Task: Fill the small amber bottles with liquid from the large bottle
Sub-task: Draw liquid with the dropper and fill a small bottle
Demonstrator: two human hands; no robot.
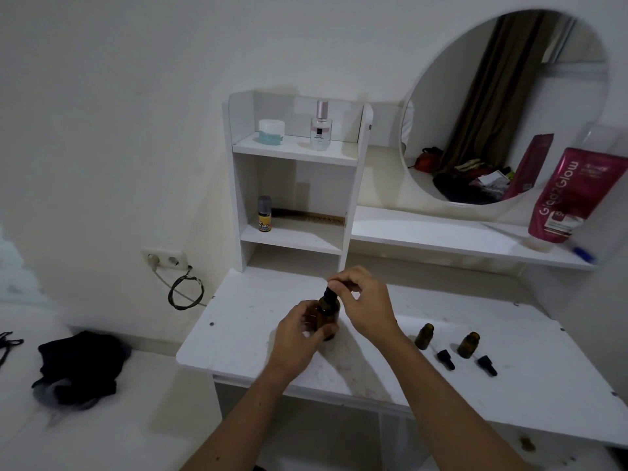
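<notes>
Head view: left hand point(299, 331) grips the large bottle point(328, 316) at table point(238, 334) centre; right hand point(360, 300) pinches its dropper cap point(330, 294). Current step: uncapping or drawing liquid. Next, carry liquid to two open small bottles point(424, 336) at 3 o'clock.

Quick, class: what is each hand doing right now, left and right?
Left hand: grips the large amber bottle around its body, steadying it on the table.
Right hand: pinches the bottle's black dropper cap with its fingertips.
</notes>
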